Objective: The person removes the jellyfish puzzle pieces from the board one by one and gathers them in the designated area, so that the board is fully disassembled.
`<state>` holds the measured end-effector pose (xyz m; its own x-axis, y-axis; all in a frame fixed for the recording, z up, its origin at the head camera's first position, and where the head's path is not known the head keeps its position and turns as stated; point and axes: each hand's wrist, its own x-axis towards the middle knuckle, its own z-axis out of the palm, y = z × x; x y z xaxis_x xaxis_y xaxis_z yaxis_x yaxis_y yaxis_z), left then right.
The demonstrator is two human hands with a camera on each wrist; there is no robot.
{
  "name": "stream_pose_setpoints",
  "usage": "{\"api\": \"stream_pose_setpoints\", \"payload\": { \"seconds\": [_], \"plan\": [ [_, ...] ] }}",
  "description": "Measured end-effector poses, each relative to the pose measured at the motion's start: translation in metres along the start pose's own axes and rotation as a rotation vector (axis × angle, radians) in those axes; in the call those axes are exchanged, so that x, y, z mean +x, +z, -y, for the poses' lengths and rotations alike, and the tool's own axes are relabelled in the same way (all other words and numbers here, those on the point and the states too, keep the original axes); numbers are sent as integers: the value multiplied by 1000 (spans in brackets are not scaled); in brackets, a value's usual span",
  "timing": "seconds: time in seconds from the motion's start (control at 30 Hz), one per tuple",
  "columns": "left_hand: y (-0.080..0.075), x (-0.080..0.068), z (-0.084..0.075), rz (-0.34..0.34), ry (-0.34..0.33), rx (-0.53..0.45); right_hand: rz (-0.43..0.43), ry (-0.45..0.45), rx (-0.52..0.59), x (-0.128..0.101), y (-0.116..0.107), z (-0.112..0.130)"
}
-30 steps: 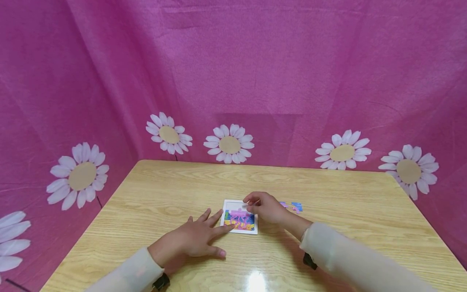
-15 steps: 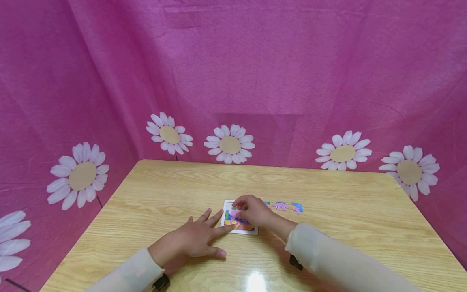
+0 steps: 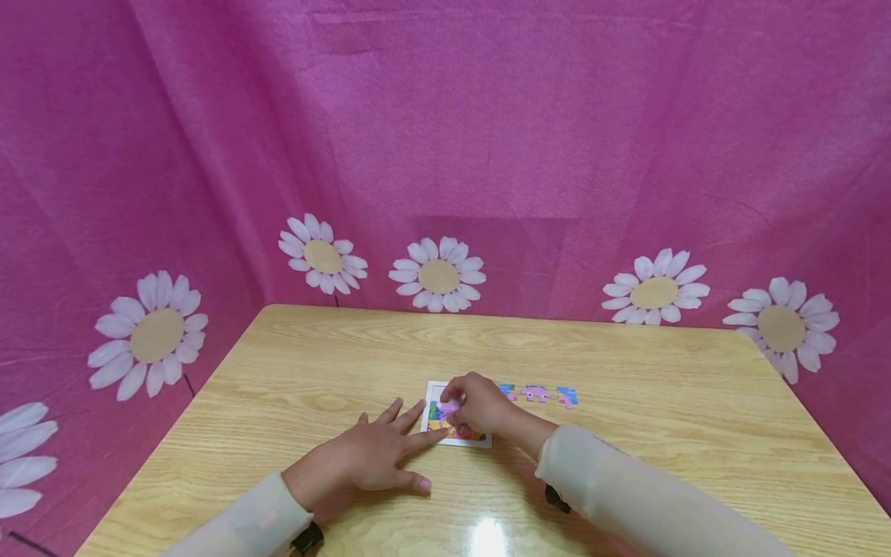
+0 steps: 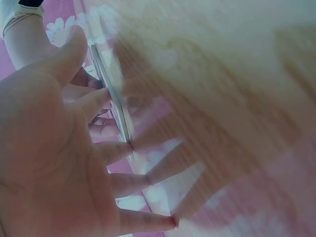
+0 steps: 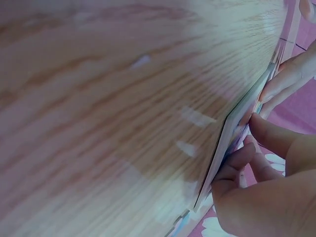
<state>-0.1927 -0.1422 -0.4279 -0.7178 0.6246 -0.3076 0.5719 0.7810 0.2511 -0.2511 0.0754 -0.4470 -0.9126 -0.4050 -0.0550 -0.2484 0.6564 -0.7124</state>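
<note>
A small white-framed jigsaw puzzle (image 3: 476,443) lies on the table, its lower part filled with a colourful picture. My left hand (image 3: 383,452) rests palm down at its left, fingers spread, with a fingertip on the frame's lower left. My right hand (image 3: 480,404) is over the puzzle, its index finger and thumb curled about a pink puzzle piece (image 3: 448,406) within the frame. In the right wrist view, thumb and fingertips of the right hand (image 5: 261,173) are right at the board (image 5: 222,143). The hand hides much of the puzzle's right side.
Three loose pieces lie right of the frame: a blue and pink one (image 3: 507,391), a pink one (image 3: 535,394) and another blue and pink one (image 3: 567,396). A pink cloth with daisies (image 3: 437,275) hangs beyond the wooden table (image 3: 334,348).
My right hand has moved left and slightly down across the puzzle, from its upper right to its middle, uncovering the nearest loose piece. My left hand has stayed in place.
</note>
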Motion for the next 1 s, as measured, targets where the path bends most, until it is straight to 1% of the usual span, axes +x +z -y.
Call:
{"api": "stream_pose_setpoints", "payload": {
  "seconds": [0.27,0.53,0.8,0.87,1.0],
  "plan": [
    [2,2,3,8,-4,11,-20,6,-22,1,2,2],
    [3,3,4,13,-14,1,-46,5,-16,1,3,4],
    [2,2,4,12,-13,8,-46,26,103,2,5,3],
    [3,2,4,11,-11,13,-45,33,115,2,5,3],
    [2,2,4,11,-9,19,-56,34,100,2,5,3]
  ]
}}
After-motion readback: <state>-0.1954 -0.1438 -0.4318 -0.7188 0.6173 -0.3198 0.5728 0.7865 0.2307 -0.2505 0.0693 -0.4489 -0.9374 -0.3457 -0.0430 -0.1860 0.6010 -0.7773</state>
